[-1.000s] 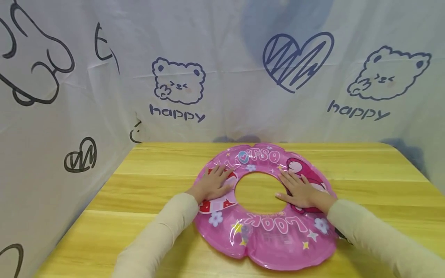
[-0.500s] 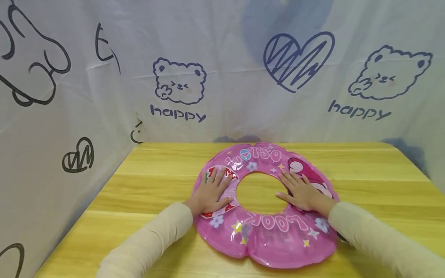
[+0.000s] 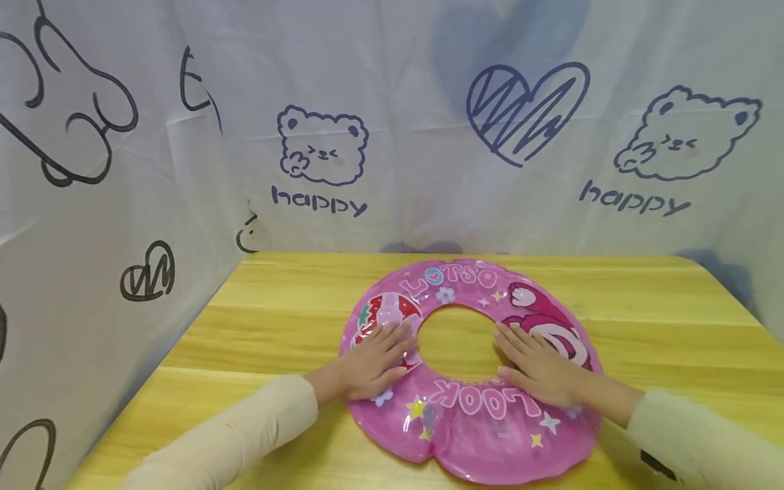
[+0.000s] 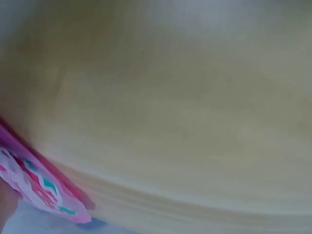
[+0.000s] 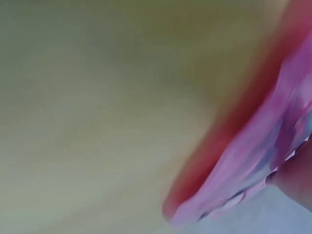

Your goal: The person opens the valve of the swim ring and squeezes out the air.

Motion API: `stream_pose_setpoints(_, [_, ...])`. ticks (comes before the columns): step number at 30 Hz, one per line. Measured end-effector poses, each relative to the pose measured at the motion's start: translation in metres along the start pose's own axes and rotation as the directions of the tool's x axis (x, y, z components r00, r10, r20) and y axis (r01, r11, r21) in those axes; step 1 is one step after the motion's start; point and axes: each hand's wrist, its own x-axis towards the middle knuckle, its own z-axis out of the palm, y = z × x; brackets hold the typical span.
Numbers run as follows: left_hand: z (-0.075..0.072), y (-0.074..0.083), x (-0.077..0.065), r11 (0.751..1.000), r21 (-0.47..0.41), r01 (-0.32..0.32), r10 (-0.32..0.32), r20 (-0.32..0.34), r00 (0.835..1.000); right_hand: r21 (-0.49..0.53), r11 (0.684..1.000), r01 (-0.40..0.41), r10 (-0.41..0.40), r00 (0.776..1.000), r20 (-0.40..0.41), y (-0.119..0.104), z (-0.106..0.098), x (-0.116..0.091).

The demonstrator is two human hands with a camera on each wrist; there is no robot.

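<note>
A pink inflatable swim ring (image 3: 484,435) with LOTSO and LOOK lettering, stars, flowers and a bear print lies flat on the wooden table (image 3: 257,327). On its left side, over the strawberry print, rests my left hand (image 3: 375,362), palm down with fingers straight. My right hand (image 3: 539,364) lies palm down on the opposite side, fingertips at the inner hole and fingers extended. The left wrist view catches only the ring's edge (image 4: 44,187) at lower left. In the blurred right wrist view the ring (image 5: 243,161) runs up the right side, beside part of the hand.
White cloth (image 3: 422,156) printed with bears, hearts and "happy" hangs behind the table. Another stretch of printed cloth (image 3: 73,252) covers the left side. A small black strap piece (image 3: 658,465) shows beneath the right sleeve.
Both hands have slid toward the person along the ring, uncovering more of the strawberry and bear prints. The ring has barely shifted, and the head view has tilted slightly.
</note>
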Motion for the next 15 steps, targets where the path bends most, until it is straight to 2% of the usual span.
stream_pose_setpoints(3, [0.002, 0.006, -0.012, 0.995, -0.054, -0.089, 0.088, -0.018, 0.996, 0.026, 0.998, 0.063, -0.062, 0.998, -0.033, -0.013, 0.004, -0.016])
stream_pose_setpoints(6, [0.006, 0.014, -0.021, 0.983, -0.111, -0.145, 0.142, -0.03, 0.989, -0.008, 0.989, 0.145, -0.146, 0.987, -0.075, -0.022, 0.011, -0.029])
stream_pose_setpoints(9, [0.011, 0.023, -0.026, 0.981, -0.136, -0.137, 0.138, -0.003, 0.99, -0.046, 0.983, 0.176, -0.18, 0.98, -0.085, -0.027, 0.018, -0.034])
stream_pose_setpoints(15, [0.012, 0.037, -0.025, 0.988, -0.142, -0.065, 0.074, 0.063, 0.995, -0.047, 0.992, 0.115, -0.117, 0.992, -0.047, -0.03, 0.028, -0.036])
